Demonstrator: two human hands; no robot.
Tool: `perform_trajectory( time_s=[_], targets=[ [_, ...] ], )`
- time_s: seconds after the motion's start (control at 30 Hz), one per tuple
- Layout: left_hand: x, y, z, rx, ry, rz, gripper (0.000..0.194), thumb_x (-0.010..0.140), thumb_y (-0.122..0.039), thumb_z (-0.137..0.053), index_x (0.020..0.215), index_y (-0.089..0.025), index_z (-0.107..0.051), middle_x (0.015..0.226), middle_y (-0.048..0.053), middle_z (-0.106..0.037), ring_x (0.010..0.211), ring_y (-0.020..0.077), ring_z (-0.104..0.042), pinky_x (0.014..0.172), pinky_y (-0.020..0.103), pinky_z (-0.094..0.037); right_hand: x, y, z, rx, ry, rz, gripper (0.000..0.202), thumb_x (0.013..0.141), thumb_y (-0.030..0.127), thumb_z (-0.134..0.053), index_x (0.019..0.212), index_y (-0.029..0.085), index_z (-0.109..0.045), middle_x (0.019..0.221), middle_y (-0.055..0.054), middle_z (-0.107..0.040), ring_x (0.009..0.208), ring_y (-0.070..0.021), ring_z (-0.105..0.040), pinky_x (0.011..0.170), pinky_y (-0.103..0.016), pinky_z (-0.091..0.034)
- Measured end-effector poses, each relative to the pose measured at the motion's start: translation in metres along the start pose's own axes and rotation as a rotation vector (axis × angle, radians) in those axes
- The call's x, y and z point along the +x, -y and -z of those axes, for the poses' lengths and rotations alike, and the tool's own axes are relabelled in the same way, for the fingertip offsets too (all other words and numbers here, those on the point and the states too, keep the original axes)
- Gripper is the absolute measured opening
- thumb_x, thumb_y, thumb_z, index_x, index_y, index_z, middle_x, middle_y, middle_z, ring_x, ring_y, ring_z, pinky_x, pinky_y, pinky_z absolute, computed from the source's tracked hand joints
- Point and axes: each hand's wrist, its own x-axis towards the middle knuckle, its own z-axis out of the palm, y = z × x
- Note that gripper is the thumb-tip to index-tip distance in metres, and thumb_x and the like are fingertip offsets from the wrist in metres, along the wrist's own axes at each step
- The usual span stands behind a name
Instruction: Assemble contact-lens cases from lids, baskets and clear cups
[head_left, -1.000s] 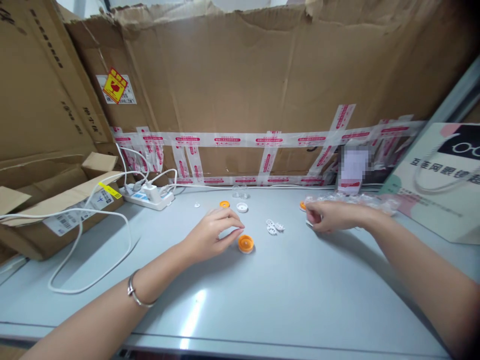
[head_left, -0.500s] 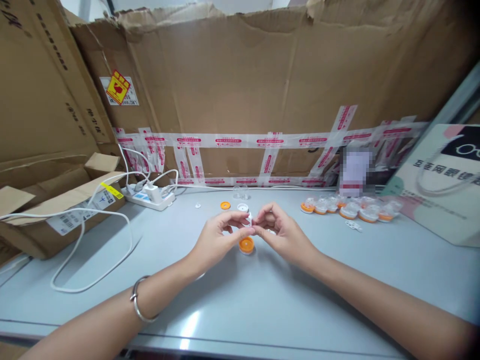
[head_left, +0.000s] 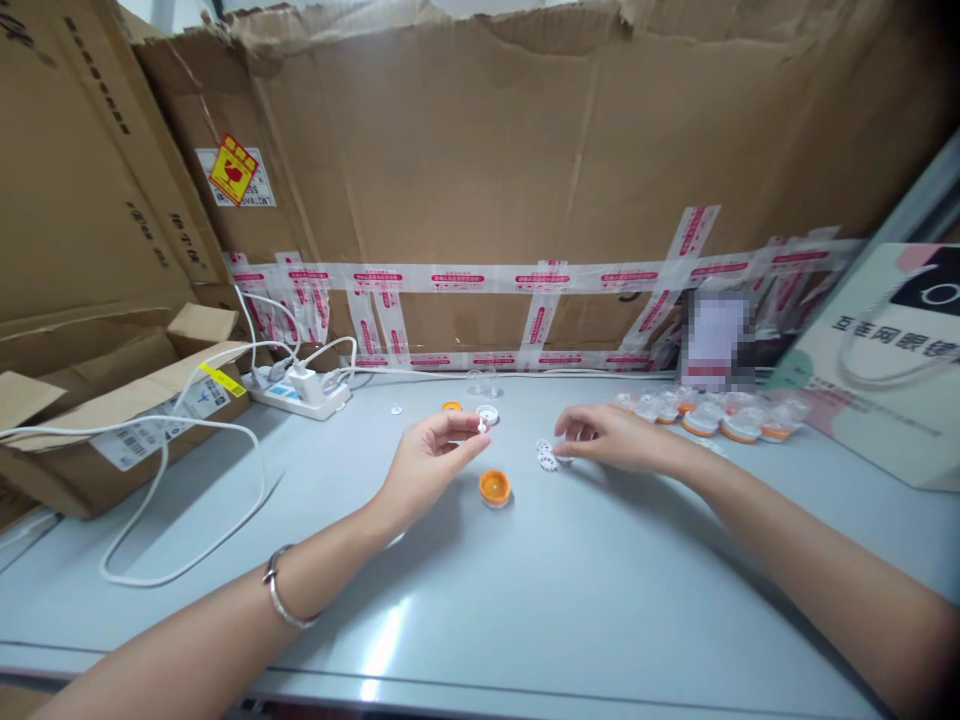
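Note:
My left hand pinches a small white plastic piece between thumb and fingertips, above the table. Just behind it lies a white ring-shaped part. My right hand is low over the table, fingers bent and a little apart, its fingertips at several small white perforated discs. Part of one disc is hidden under those fingertips. Between the hands and nearer to me sits an orange round cup with a clear base. An orange ring is partly covered by my left hand.
At the back right stand several orange-and-clear round containers, beside a paper bag. Clear domes lie at the back. A power strip, white cable and open carton occupy the left. A large cardboard box walls the back.
My hands have parted. My right hand has left the white piece and moved right to the discs; my left hand keeps hold of the piece, slightly further left.

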Motion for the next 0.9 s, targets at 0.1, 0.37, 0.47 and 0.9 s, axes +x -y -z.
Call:
perform_trajectory(
  time_s=[0.1,0.37,0.47,0.9],
  targets=[
    [0.001,0.003,-0.001,0.017,0.024,0.008,0.023,0.072,-0.032,-0.065,0.087,-0.015,-0.061,0.092,0.006,-0.066,0.087,0.0173,-0.062,0.083,0.033,-0.048,0.002,-0.014,-0.004,-0.063,0.033,-0.007,0.02,0.064,0.037,-0.063,0.075,0.021,-0.064,0.07,-0.001,-0.063,0.063,-0.0168,-0.057,0.053,-0.025,-0.04],
    [0.0,0.001,-0.002,0.108,0.033,-0.04,0.021,0.074,-0.03,-0.063,0.089,-0.015,-0.061,0.094,0.007,-0.065,0.085,0.0169,-0.061,0.08,0.032,-0.048,0.006,-0.002,-0.005,0.242,0.007,-0.038,0.016,0.072,0.033,-0.056,0.077,0.019,-0.061,0.067,-0.002,-0.066,0.064,-0.0162,-0.061,0.061,-0.028,-0.047],
    [-0.001,-0.001,-0.002,0.173,0.051,-0.088,0.019,0.075,-0.027,-0.062,0.09,-0.015,-0.062,0.094,0.007,-0.065,0.084,0.016,-0.061,0.076,0.029,-0.048,0.004,0.007,-0.008,0.507,-0.067,-0.051,0.016,0.073,0.034,-0.057,0.079,0.02,-0.054,0.074,-0.004,-0.069,0.066,-0.0152,-0.063,0.066,-0.03,-0.049],
    [-0.011,0.0,-0.004,0.44,0.348,-0.559,0.022,0.082,-0.02,-0.054,0.103,-0.018,-0.057,0.111,0.008,-0.061,0.104,0.0165,-0.055,0.092,0.031,-0.043,-0.007,0.044,-0.05,0.94,-0.204,-0.013,0.028,0.068,0.044,-0.066,0.08,0.018,-0.065,0.066,0.002,-0.06,0.057,-0.0095,-0.049,0.058,-0.024,-0.041]
  ],
)
